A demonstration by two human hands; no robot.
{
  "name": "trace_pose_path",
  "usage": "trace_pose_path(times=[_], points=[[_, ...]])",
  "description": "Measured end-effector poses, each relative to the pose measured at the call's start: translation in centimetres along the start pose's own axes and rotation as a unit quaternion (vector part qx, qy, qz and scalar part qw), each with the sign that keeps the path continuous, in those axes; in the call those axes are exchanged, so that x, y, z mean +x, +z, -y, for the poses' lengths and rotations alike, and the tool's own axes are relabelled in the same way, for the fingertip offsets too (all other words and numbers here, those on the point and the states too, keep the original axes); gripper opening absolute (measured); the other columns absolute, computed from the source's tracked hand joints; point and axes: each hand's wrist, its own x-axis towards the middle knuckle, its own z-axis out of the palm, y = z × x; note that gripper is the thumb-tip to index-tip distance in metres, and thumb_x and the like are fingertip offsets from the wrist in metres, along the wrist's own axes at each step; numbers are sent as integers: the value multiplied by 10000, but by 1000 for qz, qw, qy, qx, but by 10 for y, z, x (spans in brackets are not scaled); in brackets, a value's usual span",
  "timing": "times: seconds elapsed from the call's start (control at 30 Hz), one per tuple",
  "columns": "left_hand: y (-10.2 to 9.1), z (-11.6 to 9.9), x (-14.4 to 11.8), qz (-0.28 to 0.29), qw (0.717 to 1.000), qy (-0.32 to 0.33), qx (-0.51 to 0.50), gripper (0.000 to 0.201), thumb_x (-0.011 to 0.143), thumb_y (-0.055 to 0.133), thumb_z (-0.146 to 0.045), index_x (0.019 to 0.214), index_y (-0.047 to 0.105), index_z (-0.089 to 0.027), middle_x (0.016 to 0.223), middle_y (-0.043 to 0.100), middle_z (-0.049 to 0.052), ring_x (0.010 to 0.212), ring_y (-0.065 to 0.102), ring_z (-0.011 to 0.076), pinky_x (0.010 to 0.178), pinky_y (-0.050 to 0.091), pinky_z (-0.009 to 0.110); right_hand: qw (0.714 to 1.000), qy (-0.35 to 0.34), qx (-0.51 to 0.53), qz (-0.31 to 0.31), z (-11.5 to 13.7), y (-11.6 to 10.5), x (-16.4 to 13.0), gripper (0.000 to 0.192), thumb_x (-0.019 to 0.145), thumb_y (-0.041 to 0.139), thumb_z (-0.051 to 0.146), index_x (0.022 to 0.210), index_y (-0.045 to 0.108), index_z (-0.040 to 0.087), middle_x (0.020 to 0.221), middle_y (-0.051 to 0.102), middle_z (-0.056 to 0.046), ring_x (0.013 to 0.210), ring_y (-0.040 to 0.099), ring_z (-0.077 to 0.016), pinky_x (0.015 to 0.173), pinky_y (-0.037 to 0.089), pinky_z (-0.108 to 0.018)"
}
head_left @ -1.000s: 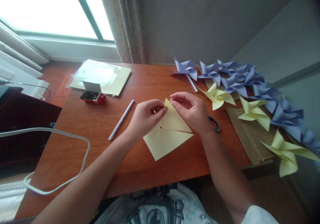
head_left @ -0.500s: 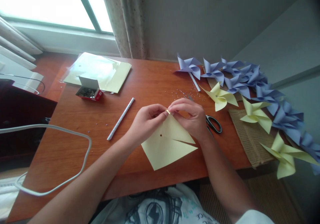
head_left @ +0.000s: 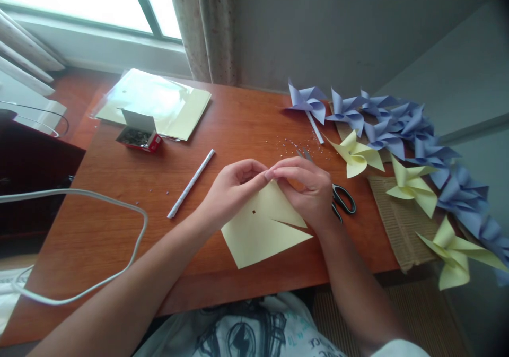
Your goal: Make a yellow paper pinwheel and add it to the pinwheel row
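A pale yellow sheet of paper (head_left: 258,237) with a cut slit on its right side and a small dark hole near its middle lies tilted between my hands. My left hand (head_left: 238,187) pinches its far corner between thumb and fingers. At the same corner, my right hand (head_left: 306,184) is closed, its fingertips touching those of the left. The pinched corner itself is hidden behind the fingers. Just right of my right hand lies a pair of scissors (head_left: 345,200) with black handles, partly covered. Left of my left hand rests a rolled white paper stick (head_left: 191,183).
Blue paper pinwheels (head_left: 382,129) and yellow pinwheels (head_left: 411,184) lie along the right, some over corrugated cardboard (head_left: 392,240). A red box of small metal pieces (head_left: 139,138) stands by a stack of yellow paper (head_left: 193,114). A white cable (head_left: 137,240) loops at left. Tiny scraps lie beyond my hands.
My fingertips have closed together over the sheet's far corner, hiding the small fold that showed there. The whole view has shifted slightly; the objects on the table lie as before.
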Motion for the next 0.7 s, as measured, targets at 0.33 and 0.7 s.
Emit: trace_pose_path(times=[0.33,0.7], points=[[-2,8,4,-25,999,28,19,257,780,804,-364,886,710,-150,862,729,57,789,645,172,664,496,239,996,89,26,11,4,-2,1,115,897,695,176,954,738,266,961,744,-28,877,708,-193,788,604,-346],[1,6,2,-26,998,40,51,260,814,768,-401,853,705,-151,826,719,49,731,629,156,610,480,227,957,232,171,28,0,-5,0,67,877,750,273,936,766,246,922,768,-2,862,730,-163,774,609,-269]])
